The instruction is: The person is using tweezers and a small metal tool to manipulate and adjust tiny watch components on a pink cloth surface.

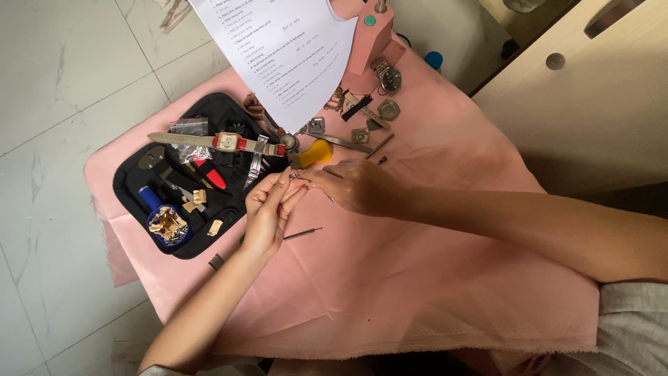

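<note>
Head view looks down on a pink cloth (390,278) where the left hand (268,209) and right hand (355,186) meet, fingertips of both pinched together on a tiny metal part (294,175) held just above the cloth. Just beside them lie a black tool case (132,177), a wristwatch (226,142) laid across it, a yellow-handled tool (313,153) and a thin metal pin (301,234), under a printed sheet (278,49).

Watch-repair bench, tool kit (177,202) (open), loose watch parts (387,109)
</note>
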